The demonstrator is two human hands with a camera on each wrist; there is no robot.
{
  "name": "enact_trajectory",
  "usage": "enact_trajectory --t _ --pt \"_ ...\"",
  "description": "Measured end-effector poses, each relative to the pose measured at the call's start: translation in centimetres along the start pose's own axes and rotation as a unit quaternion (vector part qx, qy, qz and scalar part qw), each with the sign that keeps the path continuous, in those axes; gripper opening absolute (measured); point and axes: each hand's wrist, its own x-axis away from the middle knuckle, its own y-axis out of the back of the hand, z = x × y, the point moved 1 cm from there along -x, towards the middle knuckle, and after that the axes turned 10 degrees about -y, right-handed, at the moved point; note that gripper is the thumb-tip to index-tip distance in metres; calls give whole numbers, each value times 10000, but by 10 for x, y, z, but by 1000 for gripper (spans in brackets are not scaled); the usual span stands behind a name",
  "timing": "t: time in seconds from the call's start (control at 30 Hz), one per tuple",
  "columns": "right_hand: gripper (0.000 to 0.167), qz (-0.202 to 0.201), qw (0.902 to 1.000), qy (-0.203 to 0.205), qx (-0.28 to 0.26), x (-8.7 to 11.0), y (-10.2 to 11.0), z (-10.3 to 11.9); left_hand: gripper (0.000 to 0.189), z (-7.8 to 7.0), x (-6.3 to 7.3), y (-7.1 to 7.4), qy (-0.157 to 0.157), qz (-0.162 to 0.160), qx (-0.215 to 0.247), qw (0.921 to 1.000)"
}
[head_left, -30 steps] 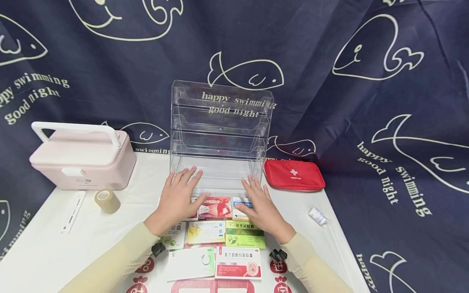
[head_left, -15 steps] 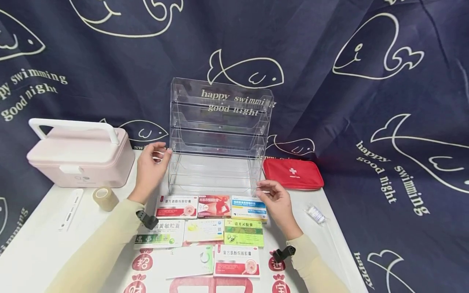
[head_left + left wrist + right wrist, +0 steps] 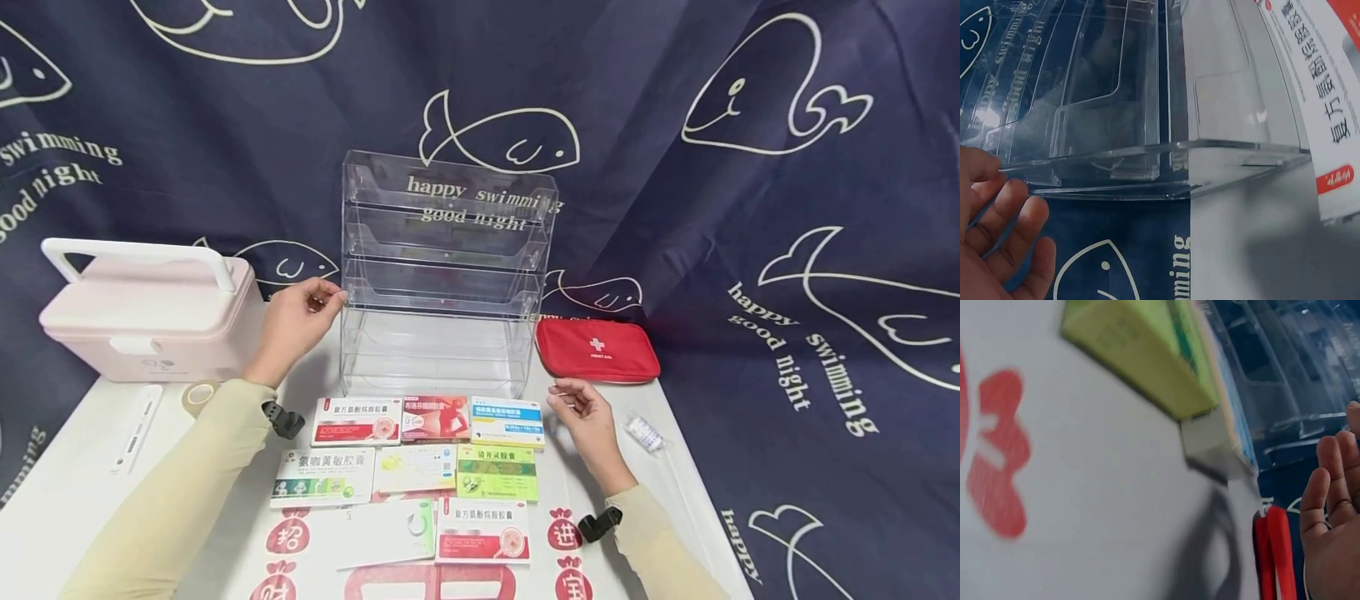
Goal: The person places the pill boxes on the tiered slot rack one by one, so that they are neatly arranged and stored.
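Observation:
A clear plastic tiered rack (image 3: 446, 275) stands upright at the middle back of the table. My left hand (image 3: 300, 321) is at its left side, fingertips right at the clear edge and fingers loosely bent. In the left wrist view the left hand (image 3: 1007, 237) shows spread fingers beside the rack wall (image 3: 1166, 153). My right hand (image 3: 588, 421) hovers right of the blue-and-white medicine box (image 3: 507, 423), its fingers relaxed and holding nothing. Several medicine boxes lie in rows before the rack, among them a red one (image 3: 435, 418) and a green one (image 3: 497, 473).
On the left are a pink case (image 3: 150, 325) with a white handle, a white thermometer-like stick (image 3: 138, 429) and a tan tape roll (image 3: 198, 398), partly behind the left sleeve. To the right sit a red first-aid pouch (image 3: 597, 350) and a small wrapped roll (image 3: 645, 435).
Both hands have moved outward from above the front boxes, uncovering them. The left went to the rack's left side; the right reached the rack's lower right corner, then drew away to the right.

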Motion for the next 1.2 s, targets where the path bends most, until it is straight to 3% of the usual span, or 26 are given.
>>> enact_trajectory --t 0.13,0.27,0.37,0.73,0.93,1.2 --pt "35 54 9951 -385 905 -2 3 -7 18 -1 -1 2 27 109 5 9999" --pt "42 336 9765 -738 1998 -4 2 -10 17 -1 -2 2 27 134 10 9999" --pt "46 547 9641 -927 2427 -4 0 -11 16 -3 -3 2 -22 152 -2 9999" --pt "51 1013 9454 -980 2939 -8 -1 -12 11 -4 -5 4 30 183 21 9998" --pt "51 1102 9347 -817 3279 -10 -1 -14 13 -3 -5 4 69 285 109 9995" --pt "47 1108 9357 -934 3218 -10 0 -14 12 -2 -4 4 79 287 116 9995"
